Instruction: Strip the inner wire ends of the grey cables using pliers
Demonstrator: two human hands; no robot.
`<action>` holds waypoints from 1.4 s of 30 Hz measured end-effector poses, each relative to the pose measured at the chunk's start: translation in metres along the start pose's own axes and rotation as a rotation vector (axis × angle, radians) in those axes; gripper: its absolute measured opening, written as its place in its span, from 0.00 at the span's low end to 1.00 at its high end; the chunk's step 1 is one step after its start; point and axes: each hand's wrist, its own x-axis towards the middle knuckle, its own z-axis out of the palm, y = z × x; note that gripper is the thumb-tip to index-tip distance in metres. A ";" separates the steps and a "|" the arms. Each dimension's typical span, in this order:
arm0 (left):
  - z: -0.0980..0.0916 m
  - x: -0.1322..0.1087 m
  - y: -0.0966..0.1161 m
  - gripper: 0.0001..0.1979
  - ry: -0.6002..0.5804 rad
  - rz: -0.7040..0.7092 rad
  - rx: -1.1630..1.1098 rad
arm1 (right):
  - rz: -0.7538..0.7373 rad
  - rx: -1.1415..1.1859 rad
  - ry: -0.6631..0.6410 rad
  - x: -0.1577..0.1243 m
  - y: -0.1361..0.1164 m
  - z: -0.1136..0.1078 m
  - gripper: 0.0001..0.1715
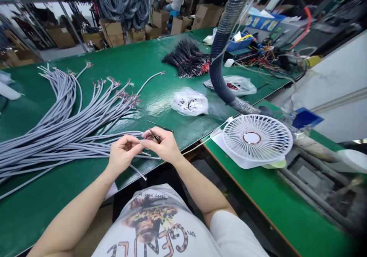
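My left hand (124,152) is closed in a pinch at the table's front edge, its fingertips meeting those of my right hand. It seems to grip the end of a grey cable, mostly hidden by the fingers. My right hand (163,144) is closed around a small dark pointed tool (155,135), whose exact kind is unclear. Reddish wire shows between the fingers of both hands. Grey cables (86,134) spread leftward from beside my hands, several with stripped ends and red wires. Just beyond my right hand lies a thin dark pointed tool (160,126).
Ahead on the green table (156,92) sit a plastic bag of small parts (189,102), a second bag (237,85) and a bundle of black wires (186,58). A ribbed hose (218,62) hangs down right of them, near a white fan (258,138).
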 end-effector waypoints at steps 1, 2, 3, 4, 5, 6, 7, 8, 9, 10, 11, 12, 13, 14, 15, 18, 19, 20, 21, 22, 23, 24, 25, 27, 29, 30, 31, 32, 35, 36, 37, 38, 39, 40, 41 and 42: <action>0.000 -0.002 0.000 0.12 0.005 0.000 -0.002 | -0.002 0.032 -0.006 0.002 0.000 0.004 0.11; -0.001 -0.003 0.000 0.12 0.014 -0.003 -0.002 | -0.001 0.061 -0.015 0.003 0.000 0.006 0.11; -0.001 -0.004 0.001 0.12 0.029 -0.006 -0.003 | 0.005 0.090 -0.022 0.004 -0.001 0.008 0.11; -0.001 -0.005 0.001 0.13 0.047 -0.010 -0.006 | 0.018 0.123 -0.031 0.004 -0.001 0.009 0.11; -0.002 -0.005 0.001 0.13 0.065 -0.015 -0.010 | 0.033 0.163 -0.039 0.005 -0.001 0.011 0.12; -0.002 -0.005 0.000 0.13 0.081 -0.019 -0.016 | 0.047 0.209 -0.044 0.005 0.000 0.012 0.12; -0.003 -0.005 -0.001 0.14 0.092 -0.020 -0.027 | 0.058 0.254 -0.046 0.005 0.001 0.014 0.12; -0.003 -0.005 -0.002 0.14 0.097 -0.019 -0.039 | 0.065 0.294 -0.045 0.005 0.002 0.015 0.13; -0.004 -0.004 -0.003 0.14 0.097 -0.017 -0.052 | 0.071 0.329 -0.042 0.005 0.004 0.017 0.13; -0.005 -0.004 -0.005 0.13 0.092 -0.016 -0.066 | 0.079 0.359 -0.038 0.006 0.006 0.019 0.13; -0.006 -0.004 -0.006 0.13 0.089 -0.018 -0.082 | 0.090 0.388 -0.038 0.006 0.008 0.022 0.13; -0.007 -0.003 -0.007 0.13 0.088 -0.022 -0.101 | 0.105 0.420 -0.044 0.007 0.009 0.024 0.14; -0.007 -0.003 -0.008 0.13 0.086 -0.030 -0.121 | 0.120 0.457 -0.056 0.008 0.011 0.026 0.14; -0.008 -0.003 -0.008 0.13 0.088 -0.038 -0.142 | 0.134 0.497 -0.069 0.009 0.012 0.028 0.14; -0.008 -0.003 -0.008 0.13 0.092 -0.047 -0.161 | 0.144 0.537 -0.080 0.010 0.014 0.029 0.15; -0.008 -0.002 -0.007 0.13 0.107 -0.059 -0.216 | 0.158 0.625 -0.079 0.012 0.017 0.034 0.16; -0.008 -0.002 -0.006 0.13 0.110 -0.061 -0.230 | 0.162 0.641 -0.070 0.012 0.017 0.035 0.16; -0.008 -0.001 -0.006 0.13 0.110 -0.061 -0.239 | 0.162 0.649 -0.061 0.013 0.017 0.036 0.15; -0.007 -0.001 -0.005 0.13 0.102 -0.059 -0.243 | 0.157 0.651 -0.054 0.013 0.017 0.037 0.15; -0.007 -0.001 -0.005 0.13 0.094 -0.051 -0.237 | 0.146 0.651 -0.047 0.014 0.017 0.037 0.14; -0.007 -0.001 -0.005 0.13 0.090 -0.033 -0.220 | 0.131 0.647 -0.040 0.014 0.016 0.038 0.13; -0.006 -0.001 -0.004 0.13 0.096 -0.001 -0.193 | 0.113 0.640 -0.034 0.014 0.015 0.038 0.12; -0.006 -0.002 -0.004 0.14 0.112 0.044 -0.158 | 0.097 0.631 -0.027 0.013 0.014 0.038 0.11; -0.005 -0.003 -0.004 0.15 0.154 0.145 -0.078 | 0.075 0.611 -0.006 0.013 0.013 0.038 0.10; -0.006 -0.004 -0.004 0.13 0.180 0.231 -0.012 | 0.087 0.600 0.015 0.013 0.014 0.039 0.09; -0.006 -0.005 -0.004 0.12 0.183 0.266 0.010 | 0.102 0.605 0.022 0.012 0.014 0.040 0.09; -0.006 -0.005 -0.004 0.10 0.187 0.301 0.025 | 0.115 0.616 0.027 0.012 0.014 0.041 0.09; -0.006 -0.006 -0.005 0.10 0.194 0.338 0.035 | 0.124 0.630 0.030 0.012 0.015 0.042 0.10; -0.007 -0.005 -0.007 0.08 0.231 0.425 0.034 | 0.159 0.673 0.031 0.011 0.014 0.044 0.11; -0.007 -0.005 -0.008 0.07 0.238 0.434 0.017 | 0.186 0.687 0.027 0.011 0.013 0.045 0.12; -0.007 -0.004 -0.009 0.07 0.237 0.428 -0.008 | 0.221 0.704 0.022 0.011 0.012 0.045 0.12; -0.008 -0.003 -0.011 0.05 0.228 0.410 -0.038 | 0.259 0.722 0.014 0.011 0.011 0.046 0.13; -0.008 -0.002 -0.012 0.04 0.215 0.387 -0.071 | 0.290 0.742 0.011 0.012 0.011 0.046 0.13; -0.008 -0.001 -0.014 0.03 0.195 0.363 -0.102 | 0.313 0.761 0.009 0.012 0.011 0.045 0.13; -0.009 0.001 -0.015 0.03 0.171 0.342 -0.128 | 0.325 0.776 0.007 0.013 0.012 0.045 0.13; -0.010 0.002 -0.016 0.03 0.144 0.325 -0.150 | 0.329 0.785 0.003 0.013 0.013 0.045 0.14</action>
